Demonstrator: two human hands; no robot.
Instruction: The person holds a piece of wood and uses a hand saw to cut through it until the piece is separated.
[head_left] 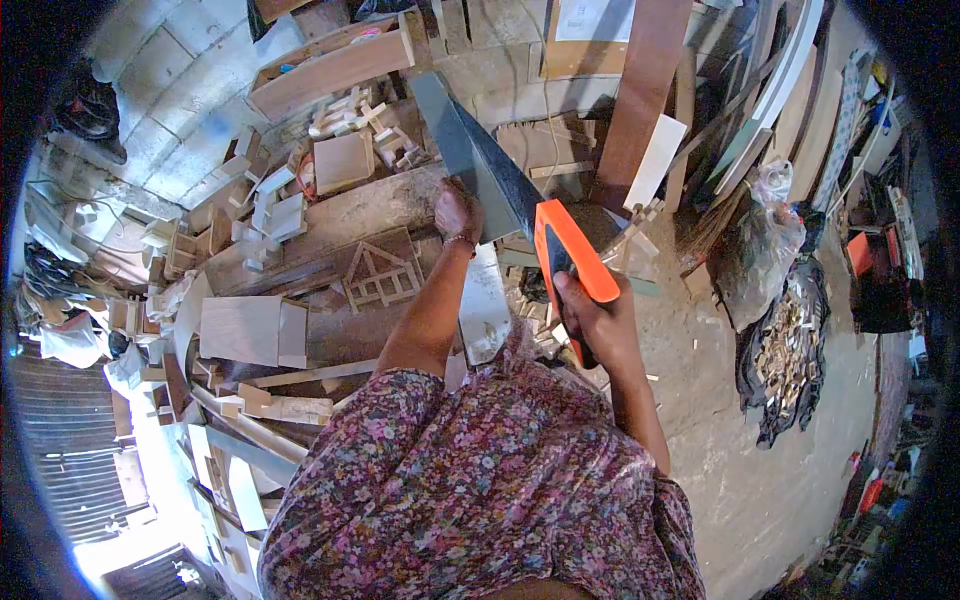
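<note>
My right hand [592,312] is wrapped round the orange and black handle [580,260] of a hand saw. The dark saw blade [500,170] points up and to the left, lying along a grey-green board [455,140]. On the left edge of that board my left hand [458,212] is closed, holding it. Left of my left hand is a worn wooden bench [370,215], with a small wooden frame [382,272] of thin strips on it. A pale board [485,305] is below the grey-green one.
Wood offcuts [375,120] and a wooden drawer [335,65] are at the upper left. A pale box [252,330] sits at the left. Long planks [645,100] lean at the top. A black bag of wood scraps [790,340] and a clear plastic bag [755,255] lie at the right.
</note>
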